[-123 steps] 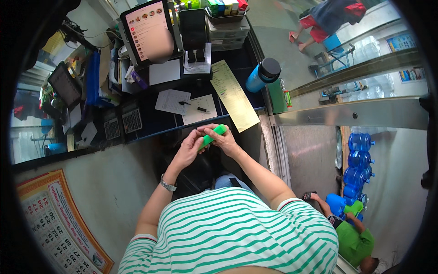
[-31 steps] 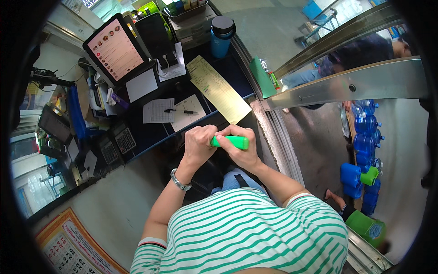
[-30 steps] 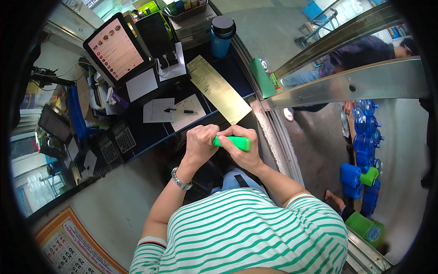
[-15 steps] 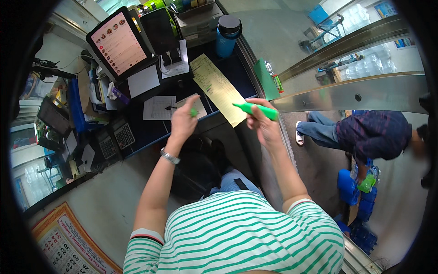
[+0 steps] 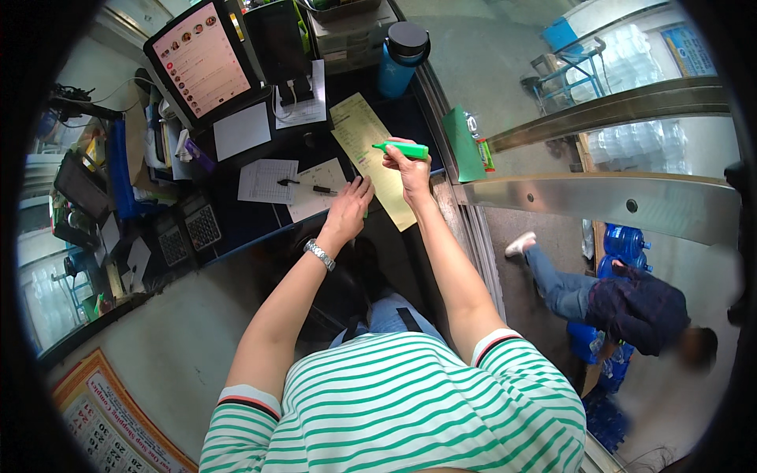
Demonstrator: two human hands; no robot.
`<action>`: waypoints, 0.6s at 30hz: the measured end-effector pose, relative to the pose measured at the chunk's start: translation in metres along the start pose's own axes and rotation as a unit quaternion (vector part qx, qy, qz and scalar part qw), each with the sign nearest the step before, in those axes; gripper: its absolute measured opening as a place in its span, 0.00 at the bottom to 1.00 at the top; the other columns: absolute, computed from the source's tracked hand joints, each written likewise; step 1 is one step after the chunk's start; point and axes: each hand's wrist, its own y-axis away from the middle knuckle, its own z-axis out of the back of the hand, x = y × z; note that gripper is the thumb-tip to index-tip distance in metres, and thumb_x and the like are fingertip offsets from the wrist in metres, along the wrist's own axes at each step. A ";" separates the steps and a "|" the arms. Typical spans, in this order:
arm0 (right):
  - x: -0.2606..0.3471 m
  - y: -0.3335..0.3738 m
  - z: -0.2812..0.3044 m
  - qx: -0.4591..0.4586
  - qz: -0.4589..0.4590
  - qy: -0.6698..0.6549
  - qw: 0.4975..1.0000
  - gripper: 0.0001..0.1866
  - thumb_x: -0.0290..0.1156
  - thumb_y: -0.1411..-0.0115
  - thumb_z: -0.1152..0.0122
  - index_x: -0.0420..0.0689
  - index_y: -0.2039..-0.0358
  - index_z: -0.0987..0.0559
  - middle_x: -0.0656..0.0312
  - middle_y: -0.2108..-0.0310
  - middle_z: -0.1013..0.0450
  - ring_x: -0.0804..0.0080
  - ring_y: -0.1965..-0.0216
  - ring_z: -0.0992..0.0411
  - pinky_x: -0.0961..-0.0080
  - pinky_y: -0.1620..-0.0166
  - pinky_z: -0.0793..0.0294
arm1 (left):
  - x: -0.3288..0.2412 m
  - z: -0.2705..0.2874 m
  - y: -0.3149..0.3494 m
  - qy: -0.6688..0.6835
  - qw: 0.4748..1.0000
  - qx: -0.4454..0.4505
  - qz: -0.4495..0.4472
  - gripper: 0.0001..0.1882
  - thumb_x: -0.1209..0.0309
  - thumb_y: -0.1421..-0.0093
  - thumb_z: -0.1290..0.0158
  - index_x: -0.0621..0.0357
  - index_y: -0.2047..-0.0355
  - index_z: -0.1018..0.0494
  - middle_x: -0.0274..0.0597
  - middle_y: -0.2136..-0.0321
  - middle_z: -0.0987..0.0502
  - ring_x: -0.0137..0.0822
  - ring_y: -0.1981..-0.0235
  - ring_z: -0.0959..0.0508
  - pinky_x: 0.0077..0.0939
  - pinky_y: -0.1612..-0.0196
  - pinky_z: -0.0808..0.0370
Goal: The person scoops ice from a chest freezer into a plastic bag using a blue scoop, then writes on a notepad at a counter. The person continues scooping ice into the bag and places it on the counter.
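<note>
In my right hand (image 5: 408,172) is a green highlighter (image 5: 406,149), pinched between the fingers, its tip pointing left above a long yellow sheet (image 5: 388,193) covered in rows of writing. My left hand (image 5: 348,211) lies at the left edge of that sheet, fingertips reaching onto the paper. A small green piece, apparently the highlighter's cap, shows at its thumb side, mostly hidden by the hand. Just left of it, a black pen (image 5: 323,190) rests on a white slip (image 5: 309,206), beside a printed white form (image 5: 264,180).
On the dark desk stand a tablet (image 5: 203,59), a blue bottle (image 5: 399,63) and calculators (image 5: 203,226). A green card (image 5: 460,146) sits by the metal window frame (image 5: 568,193). Beyond it, another person (image 5: 631,309) bends over blue water jugs (image 5: 624,243).
My right hand has moved left and up with the highlighter, over the yellow sheet. My left hand has come down to the right onto the sheet's edge. The other person has shifted.
</note>
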 end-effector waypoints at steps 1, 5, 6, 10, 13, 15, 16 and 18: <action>-0.005 -0.003 0.000 0.006 0.014 0.007 1.000 0.12 0.25 0.46 0.34 0.39 0.61 0.21 0.61 0.74 0.23 0.78 0.76 0.25 0.81 0.70 0.21 | -0.003 0.000 0.001 -0.002 1.000 0.011 -0.002 0.35 0.86 0.58 0.50 0.64 0.45 0.37 0.54 0.39 0.40 0.53 0.38 0.40 0.42 0.36 0.42; -0.022 -0.006 0.005 0.003 0.004 0.066 0.998 0.11 0.24 0.47 0.34 0.37 0.63 0.21 0.61 0.75 0.23 0.78 0.77 0.26 0.83 0.71 0.24 | -0.010 0.003 0.002 0.018 1.000 0.016 0.008 0.35 0.87 0.58 0.51 0.64 0.44 0.37 0.54 0.40 0.40 0.53 0.38 0.41 0.43 0.36 0.42; -0.025 -0.006 0.007 0.001 -0.002 0.070 0.998 0.11 0.25 0.47 0.34 0.37 0.63 0.21 0.61 0.76 0.24 0.79 0.77 0.26 0.83 0.71 0.26 | -0.009 0.004 0.002 0.024 1.000 -0.005 0.013 0.36 0.87 0.58 0.51 0.64 0.44 0.37 0.54 0.40 0.40 0.53 0.38 0.41 0.43 0.36 0.42; -0.030 -0.007 0.014 0.010 0.002 0.098 0.995 0.12 0.25 0.47 0.34 0.36 0.62 0.21 0.62 0.77 0.24 0.79 0.78 0.27 0.83 0.71 0.26 | 0.006 0.009 -0.003 0.004 0.999 -0.035 0.040 0.36 0.86 0.57 0.52 0.62 0.43 0.38 0.54 0.39 0.41 0.54 0.37 0.42 0.43 0.36 0.43; -0.029 -0.009 0.015 0.019 -0.001 0.101 0.995 0.11 0.25 0.48 0.33 0.37 0.63 0.21 0.62 0.77 0.24 0.80 0.78 0.27 0.83 0.72 0.26 | 0.017 0.011 -0.006 0.004 0.998 -0.027 0.050 0.36 0.86 0.56 0.54 0.60 0.42 0.38 0.52 0.38 0.41 0.54 0.37 0.42 0.43 0.36 0.43; -0.028 -0.011 0.014 0.024 0.002 0.097 0.995 0.10 0.25 0.49 0.32 0.38 0.65 0.20 0.64 0.77 0.24 0.81 0.79 0.27 0.83 0.73 0.26 | 0.020 0.011 -0.007 -0.003 0.999 -0.020 0.048 0.37 0.86 0.56 0.54 0.58 0.41 0.39 0.50 0.38 0.41 0.54 0.37 0.41 0.44 0.37 0.42; -0.029 -0.011 0.014 0.024 0.002 0.099 0.995 0.10 0.25 0.48 0.33 0.38 0.65 0.20 0.64 0.77 0.24 0.81 0.79 0.27 0.83 0.73 0.26 | 0.021 0.012 -0.008 -0.007 0.999 -0.016 0.048 0.37 0.86 0.56 0.54 0.58 0.41 0.39 0.49 0.38 0.41 0.54 0.38 0.41 0.44 0.37 0.41; -0.030 -0.012 0.013 0.027 0.003 0.096 0.995 0.10 0.25 0.48 0.33 0.38 0.65 0.20 0.64 0.77 0.24 0.81 0.79 0.27 0.83 0.74 0.26 | 0.020 0.012 -0.008 -0.011 0.999 -0.011 0.050 0.37 0.86 0.56 0.54 0.57 0.41 0.38 0.48 0.38 0.41 0.54 0.38 0.40 0.44 0.38 0.40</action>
